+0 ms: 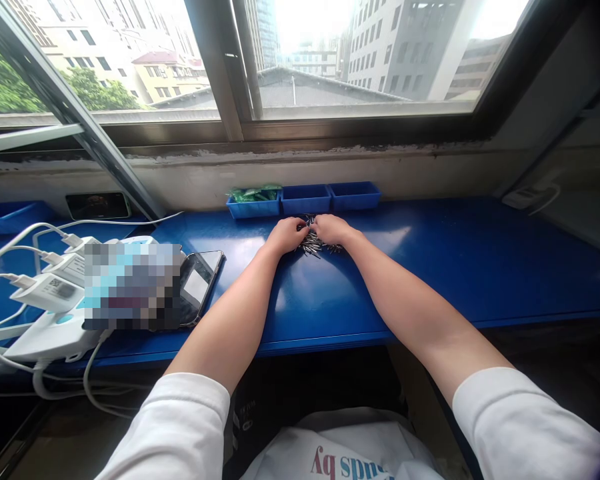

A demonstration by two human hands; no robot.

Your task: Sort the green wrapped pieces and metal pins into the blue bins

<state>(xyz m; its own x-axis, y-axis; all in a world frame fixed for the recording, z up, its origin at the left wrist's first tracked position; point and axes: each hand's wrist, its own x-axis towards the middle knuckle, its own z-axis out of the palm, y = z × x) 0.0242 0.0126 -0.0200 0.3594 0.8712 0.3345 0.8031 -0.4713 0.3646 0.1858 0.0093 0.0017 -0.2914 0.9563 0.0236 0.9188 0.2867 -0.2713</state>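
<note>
A pile of thin, dark and silvery metal pieces (311, 246), too small to name exactly, lies on the blue tabletop (325, 293). My left hand (287, 235) is at the pile's left side, its fingers curled with the thumb and fingertips together. From the right, my right hand (331, 229) reaches over the pile with bent fingers pinched together. The two hands' fingertips nearly meet above the pieces. What they pinch, if anything, is too small to make out. A few pieces show beneath my right hand.
Behind the hands stand a blue bin with green packets (253, 195) and two more blue bins, a middle bin (306, 200) and a right bin (355, 196). At left lie a phone (200, 287), a power strip (45, 337) with chargers and cables, and another phone (98, 205).
</note>
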